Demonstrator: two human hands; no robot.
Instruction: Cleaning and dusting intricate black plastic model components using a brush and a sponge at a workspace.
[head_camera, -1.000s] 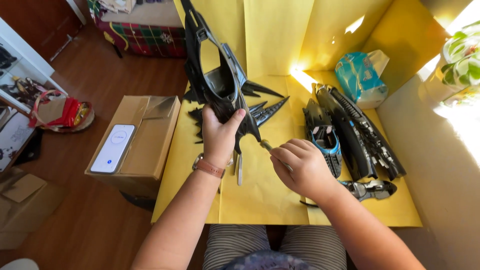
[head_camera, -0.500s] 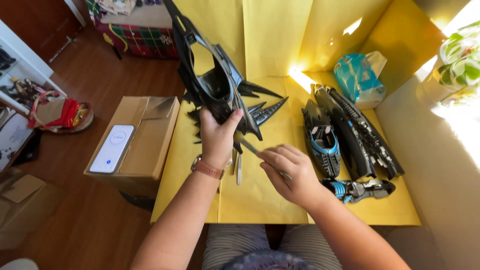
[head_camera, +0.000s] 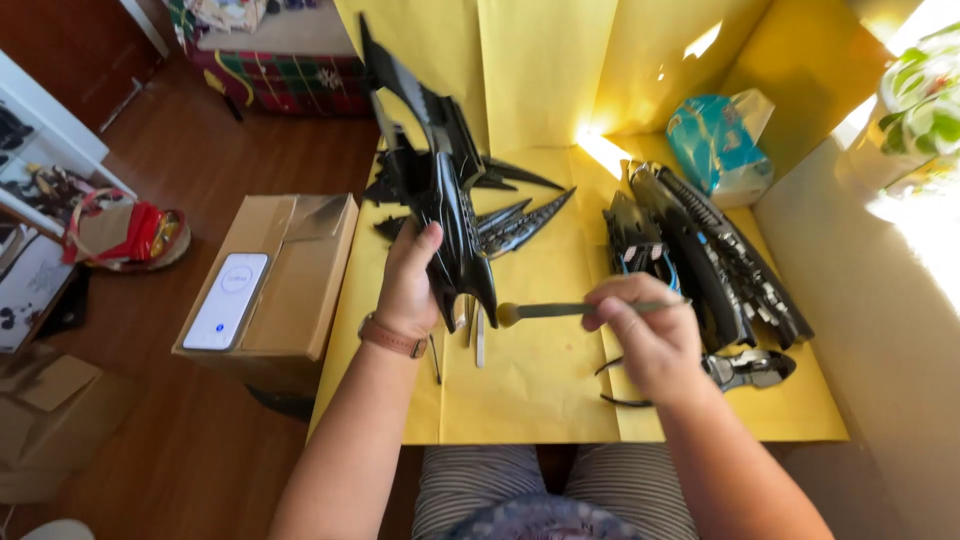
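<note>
The left hand gripped the long black spiked plastic model craft by its narrow tail, tilting it up off the yellow paper-covered table — apparently to expose its end. The right hand pinched a slim metal tool with a yellowish rounded tip, held level and aimed at that tail. More black model parts lay to the right.

Your one view, the head camera, looking steeply down from above your lap, facing away from you over the yellow surface, close to your forearms at the near edge, wood floor on the left, wall right.
</note>
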